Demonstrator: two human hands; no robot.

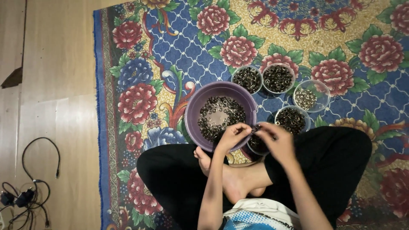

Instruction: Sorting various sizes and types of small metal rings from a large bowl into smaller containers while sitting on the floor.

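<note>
Purple basin (194,106) and clear cups (317,94) crowd the hands' front; open rug (140,64) lies leftward

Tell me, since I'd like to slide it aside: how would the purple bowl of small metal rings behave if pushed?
The purple bowl would probably drag on the patterned rug rather than glide. Its wide shape looks unlikely to tip. The loose rings inside would likely shift and add weight.

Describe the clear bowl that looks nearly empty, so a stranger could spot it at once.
Start at the big purple basin on the flowered rug. To its right sit small clear bowls. The one farthest right holds only a thin pale heap; its neighbours are full of dark rings.
</note>
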